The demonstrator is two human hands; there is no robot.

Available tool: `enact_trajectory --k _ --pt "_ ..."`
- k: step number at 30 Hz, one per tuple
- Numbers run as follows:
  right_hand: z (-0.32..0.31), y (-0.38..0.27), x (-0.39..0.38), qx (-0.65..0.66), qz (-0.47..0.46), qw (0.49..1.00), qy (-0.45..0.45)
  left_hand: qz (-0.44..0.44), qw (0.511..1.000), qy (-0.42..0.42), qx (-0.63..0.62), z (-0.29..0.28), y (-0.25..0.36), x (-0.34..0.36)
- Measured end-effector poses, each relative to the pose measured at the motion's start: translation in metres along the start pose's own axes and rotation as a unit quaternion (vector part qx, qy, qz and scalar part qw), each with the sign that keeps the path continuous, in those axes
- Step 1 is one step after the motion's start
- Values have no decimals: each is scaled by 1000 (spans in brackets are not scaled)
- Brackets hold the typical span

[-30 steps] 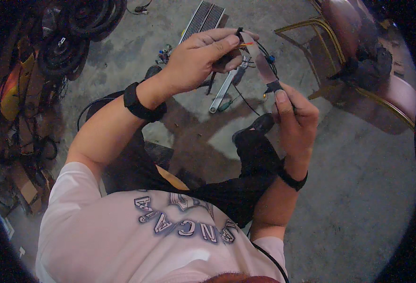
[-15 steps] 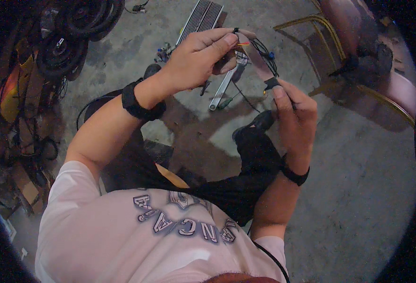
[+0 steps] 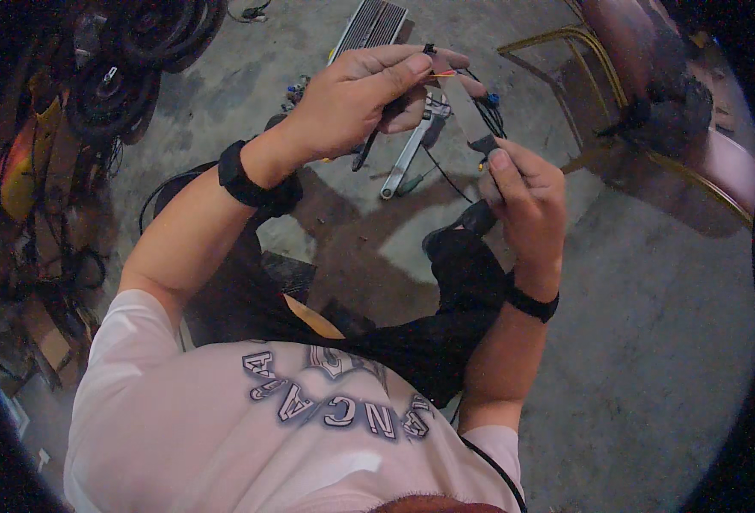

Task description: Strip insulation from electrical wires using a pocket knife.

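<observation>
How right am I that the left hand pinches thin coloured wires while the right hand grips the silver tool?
Wrong hold: the head view shows the right hand holding a small black piece; the silver tool lies on the floor. The rest stands.

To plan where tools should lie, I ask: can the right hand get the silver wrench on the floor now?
Probably not straight away: the right hand pinches a dark piece. Otherwise the way looks free, since the silver wrench lies mostly uncovered; how far below is hard to judge.
</observation>
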State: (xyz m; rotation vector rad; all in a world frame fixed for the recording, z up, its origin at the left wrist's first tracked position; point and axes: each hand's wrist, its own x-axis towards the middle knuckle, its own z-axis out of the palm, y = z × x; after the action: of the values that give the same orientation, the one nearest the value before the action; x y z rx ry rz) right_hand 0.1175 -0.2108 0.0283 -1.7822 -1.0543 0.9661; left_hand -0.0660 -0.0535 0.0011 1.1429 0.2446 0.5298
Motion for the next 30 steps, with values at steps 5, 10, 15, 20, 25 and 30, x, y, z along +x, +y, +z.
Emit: enact_trajectory --k 5,10,15,20,25,30 --pt "2 0 0 -36 -24 999 12 27 999 23 -40 4 -11 6" --pt "9 0 2 -21 21 1000 -7 10 999 20 -35 -1 -19 4" --pt "6 -1 5 45 -8 997 57 -18 993 73 -95 -1 -14 5" --pt "10 -16 15 183 -3 981 70 -8 993 47 -112 3 -17 6" --pt "40 -15 39 307 -4 950 51 -32 992 84 -85 6 -35 12" --pt "45 10 50 295 -19 953 65 -13 996 92 -12 2 -57 20"
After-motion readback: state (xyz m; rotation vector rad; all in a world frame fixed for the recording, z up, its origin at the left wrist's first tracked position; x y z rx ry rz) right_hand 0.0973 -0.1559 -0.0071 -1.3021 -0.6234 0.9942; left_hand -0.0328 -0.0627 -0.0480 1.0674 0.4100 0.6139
